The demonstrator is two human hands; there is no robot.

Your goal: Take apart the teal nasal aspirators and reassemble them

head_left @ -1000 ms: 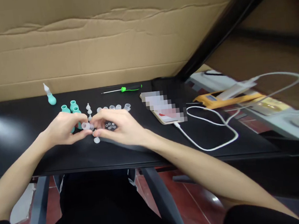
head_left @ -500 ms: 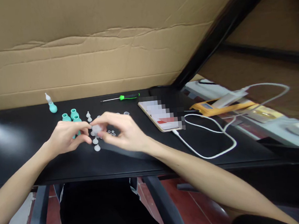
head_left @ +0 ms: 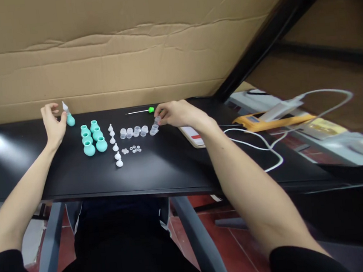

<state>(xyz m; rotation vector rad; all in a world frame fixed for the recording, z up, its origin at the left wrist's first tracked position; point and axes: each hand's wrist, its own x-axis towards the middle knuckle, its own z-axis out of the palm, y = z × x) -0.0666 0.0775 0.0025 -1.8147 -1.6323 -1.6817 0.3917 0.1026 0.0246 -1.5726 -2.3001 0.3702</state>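
Our left hand point(head_left: 51, 123), fingers loosely spread, touches the one assembled teal aspirator point(head_left: 68, 116). Our right hand point(head_left: 175, 113) pinches a clear cap point(head_left: 157, 120) at the row's end. Between them, four teal bulbs point(head_left: 92, 138), white tips point(head_left: 115, 145) and rings point(head_left: 132, 149) lie unassembled.

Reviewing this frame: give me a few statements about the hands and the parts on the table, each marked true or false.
1. The left hand is at the assembled teal bulb standing apart from the others. True.
2. The right hand holds the green screwdriver. False: its fingertips are on a clear cap at the right end of the cap row; the screwdriver lies on the table.
3. Five loose teal bulbs stand in a cluster. True.
4. The white cable lies left of the bulbs. False: it lies to the right.
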